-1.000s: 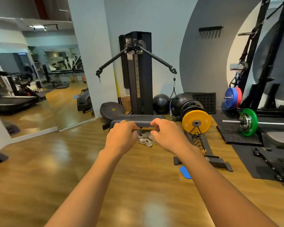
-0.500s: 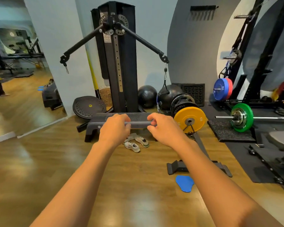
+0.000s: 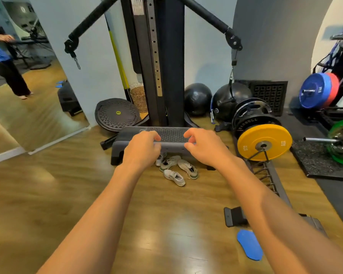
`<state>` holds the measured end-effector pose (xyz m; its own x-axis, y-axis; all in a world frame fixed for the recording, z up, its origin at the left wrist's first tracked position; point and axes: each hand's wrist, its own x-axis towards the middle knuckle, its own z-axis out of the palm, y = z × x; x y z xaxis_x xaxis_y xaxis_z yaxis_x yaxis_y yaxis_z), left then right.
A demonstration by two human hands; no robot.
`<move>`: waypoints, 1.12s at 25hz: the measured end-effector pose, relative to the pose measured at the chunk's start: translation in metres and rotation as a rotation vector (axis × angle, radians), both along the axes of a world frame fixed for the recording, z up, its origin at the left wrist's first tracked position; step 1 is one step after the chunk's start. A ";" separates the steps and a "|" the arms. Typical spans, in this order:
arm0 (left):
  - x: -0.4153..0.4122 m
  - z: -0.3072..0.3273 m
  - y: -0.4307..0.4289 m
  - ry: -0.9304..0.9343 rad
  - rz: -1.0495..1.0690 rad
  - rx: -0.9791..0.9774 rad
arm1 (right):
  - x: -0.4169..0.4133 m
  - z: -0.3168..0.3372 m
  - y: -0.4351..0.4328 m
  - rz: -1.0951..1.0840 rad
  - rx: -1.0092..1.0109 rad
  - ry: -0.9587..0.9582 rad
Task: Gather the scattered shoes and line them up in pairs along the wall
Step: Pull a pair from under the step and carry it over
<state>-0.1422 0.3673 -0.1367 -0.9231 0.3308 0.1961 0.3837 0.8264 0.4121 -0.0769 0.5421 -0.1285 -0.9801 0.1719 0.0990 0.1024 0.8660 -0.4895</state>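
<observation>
**Shoes lying jumbled by the step platform**

Pale shoes (image 3: 174, 177) are lying clustered on the wood floor (image 3: 48, 194), just near of the grey step platform (image 3: 170, 135). Their long axes are running diagonally, splayed apart. Left hand (image 3: 142, 149) and right hand (image 3: 204, 147) are hovering with fingers curled, grasping nothing.

**Both Arms Out, Fingers Curled**

Stretched both bare arms forward from the lower corners of the view, converging toward the middle. Held the left forearm (image 3: 99, 210) and right forearm (image 3: 265, 204) nearly straight, with wrists about level. Turned the backs of the left hand (image 3: 142, 149) and right hand (image 3: 204, 147) upward, side by side but apart. Curled the fingers (image 3: 153, 137) of each down and inward, thumbs pointing toward one another across the gap.
</observation>
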 end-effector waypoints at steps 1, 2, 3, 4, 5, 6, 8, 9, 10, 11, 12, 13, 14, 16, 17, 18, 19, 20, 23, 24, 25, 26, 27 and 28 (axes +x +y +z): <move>-0.029 -0.009 0.005 -0.015 0.009 -0.012 | -0.029 -0.008 0.004 -0.002 0.005 -0.027; -0.058 -0.018 0.009 -0.029 0.005 -0.024 | -0.058 -0.016 0.008 -0.010 0.005 -0.047; -0.087 -0.027 0.015 -0.042 -0.007 -0.028 | -0.086 -0.026 0.013 -0.021 0.000 -0.055; -0.112 -0.035 0.021 -0.055 -0.022 -0.027 | -0.108 -0.034 0.017 -0.033 -0.006 -0.063; -0.136 -0.041 0.026 -0.071 -0.043 -0.025 | -0.129 -0.040 0.020 -0.046 -0.009 -0.073; -0.163 -0.048 0.032 -0.089 -0.070 -0.029 | -0.153 -0.048 0.024 -0.070 -0.010 -0.093; -0.215 -0.062 0.045 -0.113 -0.116 -0.045 | -0.198 -0.062 0.031 -0.120 -0.007 -0.141; -0.240 -0.069 0.052 -0.123 -0.136 -0.053 | -0.220 -0.068 0.037 -0.137 -0.013 -0.159; -0.263 -0.076 0.062 -0.131 -0.158 -0.054 | -0.241 -0.074 0.043 -0.158 -0.024 -0.166; -0.287 -0.084 0.072 -0.141 -0.179 -0.050 | -0.262 -0.082 0.050 -0.180 -0.030 -0.166; -0.306 -0.092 0.080 -0.153 -0.193 -0.047 | -0.280 -0.089 0.057 -0.192 -0.031 -0.168; -0.323 -0.102 0.087 -0.170 -0.203 -0.045 | -0.296 -0.099 0.064 -0.199 -0.035 -0.174; -0.344 -0.115 0.096 -0.186 -0.208 -0.044 | -0.316 -0.113 0.071 -0.211 -0.046 -0.188; -0.382 -0.149 0.108 -0.216 -0.186 -0.036 | -0.357 -0.148 0.084 -0.225 -0.075 -0.246; -0.398 -0.170 0.113 -0.238 -0.167 -0.037 | -0.377 -0.168 0.089 -0.233 -0.094 -0.286; -0.415 -0.193 0.119 -0.261 -0.154 -0.037 | -0.396 -0.191 0.094 -0.244 -0.110 -0.317; -0.429 -0.218 0.124 -0.291 -0.148 -0.041 | -0.413 -0.214 0.098 -0.260 -0.125 -0.345; -0.444 -0.244 0.130 -0.321 -0.141 -0.038 | -0.430 -0.239 0.101 -0.277 -0.138 -0.367; -0.490 -0.324 0.146 -0.372 -0.102 -0.006 | -0.477 -0.315 0.109 -0.318 -0.167 -0.382; -0.506 -0.357 0.151 -0.383 -0.083 0.013 | -0.493 -0.347 0.112 -0.337 -0.176 -0.379; -0.518 -0.393 0.155 -0.394 -0.071 0.035 | -0.506 -0.382 0.113 -0.351 -0.184 -0.383; -0.530 -0.430 0.159 -0.403 -0.074 0.051 | -0.517 -0.418 0.115 -0.367 -0.192 -0.388; -0.537 -0.467 0.162 -0.418 -0.077 0.068 | -0.527 -0.455 0.117 -0.385 -0.204 -0.393; -0.544 -0.506 0.165 -0.435 -0.081 0.082 | -0.536 -0.493 0.119 -0.409 -0.213 -0.395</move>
<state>-0.6859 0.5321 -0.6430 -0.8971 0.4051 -0.1762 0.2224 0.7587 0.6123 -0.6125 0.6608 -0.6216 -0.7859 0.5185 -0.3369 0.6157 0.6052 -0.5047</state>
